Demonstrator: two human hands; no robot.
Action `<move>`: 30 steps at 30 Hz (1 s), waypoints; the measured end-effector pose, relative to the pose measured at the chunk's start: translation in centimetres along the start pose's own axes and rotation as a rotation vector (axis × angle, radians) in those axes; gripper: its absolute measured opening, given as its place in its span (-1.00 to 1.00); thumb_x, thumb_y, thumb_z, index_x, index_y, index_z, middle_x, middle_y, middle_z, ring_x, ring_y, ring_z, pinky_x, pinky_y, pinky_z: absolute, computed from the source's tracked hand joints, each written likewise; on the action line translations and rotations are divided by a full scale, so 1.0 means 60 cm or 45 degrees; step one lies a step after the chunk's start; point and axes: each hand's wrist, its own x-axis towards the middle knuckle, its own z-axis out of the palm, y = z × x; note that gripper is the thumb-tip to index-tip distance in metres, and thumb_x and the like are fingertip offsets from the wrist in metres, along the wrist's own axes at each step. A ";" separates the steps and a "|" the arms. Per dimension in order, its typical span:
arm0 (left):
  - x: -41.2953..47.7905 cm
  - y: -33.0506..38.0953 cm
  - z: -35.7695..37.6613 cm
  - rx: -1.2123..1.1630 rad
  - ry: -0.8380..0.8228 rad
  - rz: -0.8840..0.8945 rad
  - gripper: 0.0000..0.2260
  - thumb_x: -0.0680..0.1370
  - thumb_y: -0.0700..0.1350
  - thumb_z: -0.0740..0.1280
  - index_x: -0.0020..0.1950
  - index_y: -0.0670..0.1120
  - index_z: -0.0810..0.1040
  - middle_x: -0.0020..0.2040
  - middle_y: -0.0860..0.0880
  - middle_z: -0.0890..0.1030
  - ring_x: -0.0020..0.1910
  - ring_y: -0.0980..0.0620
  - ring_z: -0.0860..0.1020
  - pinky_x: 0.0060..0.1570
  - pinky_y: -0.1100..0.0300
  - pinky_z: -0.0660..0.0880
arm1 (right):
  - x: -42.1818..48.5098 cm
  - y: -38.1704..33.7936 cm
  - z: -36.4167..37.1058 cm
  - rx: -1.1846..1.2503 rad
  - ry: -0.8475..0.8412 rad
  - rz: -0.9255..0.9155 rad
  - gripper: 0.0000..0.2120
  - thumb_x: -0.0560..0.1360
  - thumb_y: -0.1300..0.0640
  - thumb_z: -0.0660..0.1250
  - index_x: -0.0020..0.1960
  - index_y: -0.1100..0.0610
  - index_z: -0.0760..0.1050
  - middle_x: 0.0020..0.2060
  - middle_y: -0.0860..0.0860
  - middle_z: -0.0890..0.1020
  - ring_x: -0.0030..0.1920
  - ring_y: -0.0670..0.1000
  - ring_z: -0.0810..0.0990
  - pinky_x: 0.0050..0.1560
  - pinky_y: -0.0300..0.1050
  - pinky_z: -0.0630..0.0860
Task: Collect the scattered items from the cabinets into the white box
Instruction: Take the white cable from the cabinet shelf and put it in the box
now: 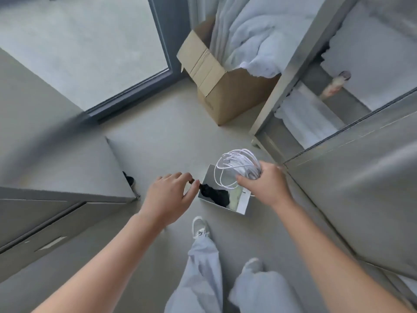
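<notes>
Cabinet (67, 172) first, grey and low, filling the left side with its top facing the camera. Next in, the left hand (169, 195) reaches forward, thumb and fingers pinched on the brownish end of a black item (216, 195), and that item droops over the near-left rim into the white box (243, 205). What the black item is, I cannot tell. The white box sits open on the floor, right between the two hands, just ahead of a white shoe (199, 229). Further up the floor a cardboard box (225, 93) stands open, pale bedding (252, 41) spilling over its top. Now the right hand (268, 186): it hovers over the white box's right side, fingers curled tight around a coil of white cable (247, 169), loops fanning out above the far corner. Far right, a tall cabinet (291, 71) stands open, white fabric (304, 118) on its shelves.
</notes>
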 end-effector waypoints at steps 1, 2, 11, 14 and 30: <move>0.028 -0.016 0.044 -0.013 -0.016 0.001 -0.64 0.62 0.21 0.06 0.11 0.06 0.55 0.01 0.10 0.66 0.00 -0.02 0.60 0.01 0.09 0.42 | 0.033 0.033 0.031 -0.027 -0.015 0.022 -0.67 0.22 -0.24 0.48 -0.32 0.00 0.52 -0.45 -0.08 0.60 -0.36 0.00 0.57 -0.32 -0.08 0.51; 0.056 -0.032 0.091 -0.022 -0.043 0.013 -0.65 0.62 0.21 0.07 0.11 0.06 0.55 0.01 0.09 0.66 -0.01 -0.03 0.61 0.00 0.08 0.43 | 0.064 0.069 0.065 -0.043 -0.029 0.047 -0.69 0.22 -0.24 0.48 -0.34 -0.03 0.51 -0.47 -0.10 0.58 -0.40 -0.07 0.53 -0.35 -0.12 0.47; 0.252 -0.164 0.584 -0.084 -0.182 -0.057 -0.61 0.60 0.22 0.00 0.04 0.03 0.52 -0.06 0.06 0.62 -0.06 -0.03 0.56 -0.13 0.10 0.38 | 0.325 0.464 0.451 -0.181 -0.260 0.106 -0.78 0.33 -0.14 0.50 -0.23 -0.04 0.54 -0.39 -0.10 0.60 -0.29 0.01 0.56 -0.28 -0.11 0.44; 0.279 -0.192 0.699 -0.106 -0.195 -0.081 -0.59 0.60 0.22 -0.02 0.01 0.02 0.51 -0.11 0.05 0.60 -0.09 -0.04 0.54 -0.18 0.09 0.37 | 0.367 0.559 0.545 -0.146 -0.273 0.090 -0.83 0.35 -0.12 0.48 -0.15 -0.09 0.56 -0.37 -0.16 0.61 -0.30 -0.11 0.57 -0.33 -0.15 0.44; 0.283 -0.200 0.759 -0.011 -0.381 -0.136 -0.51 0.57 0.27 -0.08 0.12 -0.02 0.48 -0.08 0.00 0.58 -0.06 -0.10 0.54 -0.08 0.04 0.39 | 0.394 0.599 0.599 -0.364 -0.561 0.072 -0.43 0.48 -0.20 0.41 0.42 -0.04 0.42 0.29 -0.06 0.56 0.30 0.06 0.49 0.12 -0.07 0.40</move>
